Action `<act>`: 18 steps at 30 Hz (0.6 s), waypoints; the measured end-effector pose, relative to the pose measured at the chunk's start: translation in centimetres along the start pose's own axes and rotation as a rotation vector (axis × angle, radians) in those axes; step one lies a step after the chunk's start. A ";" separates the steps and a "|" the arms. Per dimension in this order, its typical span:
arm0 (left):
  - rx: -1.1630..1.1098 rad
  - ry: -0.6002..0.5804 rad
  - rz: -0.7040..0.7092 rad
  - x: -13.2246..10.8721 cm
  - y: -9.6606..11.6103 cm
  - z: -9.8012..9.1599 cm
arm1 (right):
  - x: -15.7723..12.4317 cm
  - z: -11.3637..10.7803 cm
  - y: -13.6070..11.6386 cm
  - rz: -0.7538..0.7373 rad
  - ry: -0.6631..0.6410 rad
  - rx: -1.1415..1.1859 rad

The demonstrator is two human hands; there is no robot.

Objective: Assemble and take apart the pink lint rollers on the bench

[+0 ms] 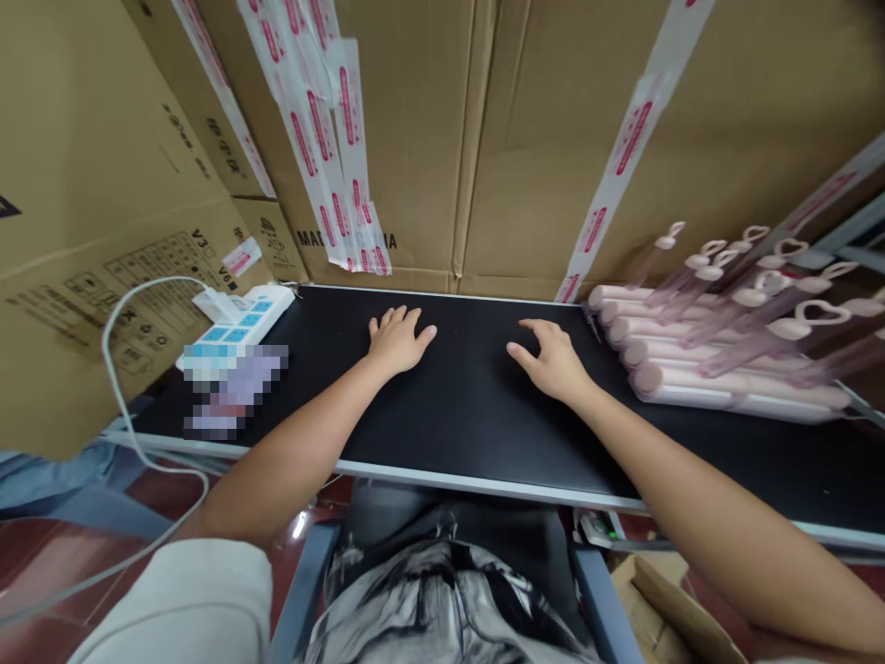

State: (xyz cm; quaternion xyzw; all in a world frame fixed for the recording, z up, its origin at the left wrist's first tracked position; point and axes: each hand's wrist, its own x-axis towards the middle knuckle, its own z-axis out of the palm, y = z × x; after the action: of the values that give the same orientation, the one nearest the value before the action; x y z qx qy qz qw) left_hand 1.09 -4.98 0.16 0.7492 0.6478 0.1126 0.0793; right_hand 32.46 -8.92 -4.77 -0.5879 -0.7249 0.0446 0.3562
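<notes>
My left hand (399,342) lies palm down on the black tabletop (442,415), fingers spread and holding nothing. Across from it, my right hand (551,361) hovers over or rests lightly on the same surface; its thumb and fingers are apart and nothing is between them. A stretch of bare black top separates the two hands. Nearest to my right hand is a row of pale pink cylinders (681,380), lying side by side. Clear pinkish tubes with heart-shaped loop ends (822,314) rest on top of them, tilted upward.
A white power strip (239,325) with blue sockets and a plugged-in white cable (114,369) sits at the left. Beside it is a pixelated purple item (241,387). Taped cardboard (415,138) walls the back and left. An open carton (650,599) stands below the table.
</notes>
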 end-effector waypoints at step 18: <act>0.105 -0.141 0.031 -0.3 -0.6 -0.7 | -0.7 -0.6 0.6 -0.032 -0.085 0.010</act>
State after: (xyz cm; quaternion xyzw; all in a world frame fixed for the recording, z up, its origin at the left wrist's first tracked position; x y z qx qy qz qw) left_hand 0.24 -5.24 0.65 0.7684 0.6338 0.0269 0.0837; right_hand 33.32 -9.62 -4.91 -0.5720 -0.7485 0.0676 0.3286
